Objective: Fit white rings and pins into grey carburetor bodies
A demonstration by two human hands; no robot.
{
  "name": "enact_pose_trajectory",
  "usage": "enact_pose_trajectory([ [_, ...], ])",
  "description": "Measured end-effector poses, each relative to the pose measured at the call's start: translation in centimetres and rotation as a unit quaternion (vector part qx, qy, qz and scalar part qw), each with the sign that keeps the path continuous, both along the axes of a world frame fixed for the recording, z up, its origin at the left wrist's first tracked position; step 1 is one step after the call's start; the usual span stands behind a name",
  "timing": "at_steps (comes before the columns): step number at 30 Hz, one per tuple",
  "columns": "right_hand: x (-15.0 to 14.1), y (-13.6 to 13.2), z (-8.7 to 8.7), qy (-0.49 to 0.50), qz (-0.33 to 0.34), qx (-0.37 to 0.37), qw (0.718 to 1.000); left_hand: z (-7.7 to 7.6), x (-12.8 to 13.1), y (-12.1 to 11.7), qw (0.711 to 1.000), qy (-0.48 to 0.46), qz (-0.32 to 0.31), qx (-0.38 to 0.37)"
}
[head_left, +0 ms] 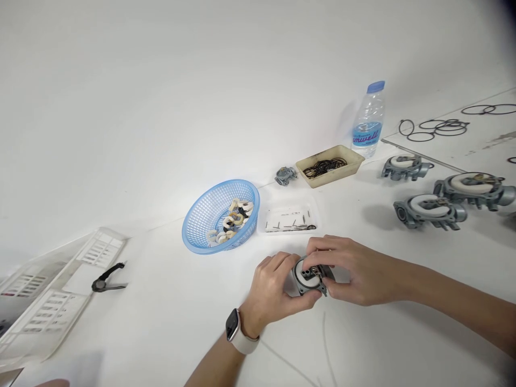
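My left hand [274, 290], with a watch [233, 324] on its wrist, grips a grey metal carburetor [297, 284] from the left, its thumb along the near edge. A white ring-shaped float [300, 275] sits in the open face of the carburetor. From the right, my right hand [346, 269] closes on the same carburetor, fingertips over the float and the metal parts in the middle. Those fingers hide part of the inside, and whether a small part is pinched there I cannot make out. Just behind my hands stands a shallow white tray [314, 207] with several small pins.
A blue basket [193, 220] holds several floats. Behind are another carburetor [285, 176], a beige tray [338, 174] of black rings and a water bottle [367, 121]. Further carburetors [429, 210] and loose rings [443, 128] lie right. At left are a black-handled tool [107, 279] and white baskets [72, 290].
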State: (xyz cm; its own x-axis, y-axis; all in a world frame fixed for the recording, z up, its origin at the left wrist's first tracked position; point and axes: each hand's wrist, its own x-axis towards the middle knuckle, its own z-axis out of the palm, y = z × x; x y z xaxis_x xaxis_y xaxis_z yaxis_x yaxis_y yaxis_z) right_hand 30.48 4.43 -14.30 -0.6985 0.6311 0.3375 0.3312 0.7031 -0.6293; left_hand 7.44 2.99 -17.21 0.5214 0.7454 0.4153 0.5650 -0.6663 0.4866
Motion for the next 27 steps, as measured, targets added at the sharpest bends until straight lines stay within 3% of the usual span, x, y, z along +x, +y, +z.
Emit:
enact_pose_trajectory([
  [10,-0.19,0.17,-0.37,0.012,-0.019,0.032,0.999,-0.01,-0.01,0.02,1.0,-0.001,0.0,0.0],
  [27,-0.12,0.0,-0.45,0.009,-0.021,0.014,1.0,-0.14,-0.16,0.23,1.0,0.001,-0.002,-0.002],
])
